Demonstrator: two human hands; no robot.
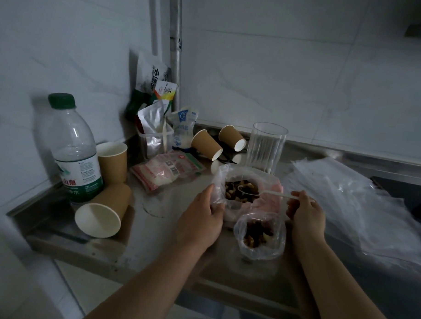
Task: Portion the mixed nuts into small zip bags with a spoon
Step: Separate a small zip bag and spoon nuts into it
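Observation:
A large clear bag of mixed nuts (241, 191) stands open on the steel counter (154, 238). My left hand (202, 214) grips its left rim and holds the mouth open. My right hand (305, 210) pinches the handle of a white plastic spoon (263, 193), whose bowl lies over the nuts inside the large bag. In front of it stands a small clear bag (259, 235), partly filled with nuts, open at the top, between my two wrists.
A stack of clear zip bags (351, 195) lies to the right. A water bottle (73, 152), several paper cups (102, 215), a clear glass (265, 144) and food packets (166, 169) crowd the left and back by the tiled wall.

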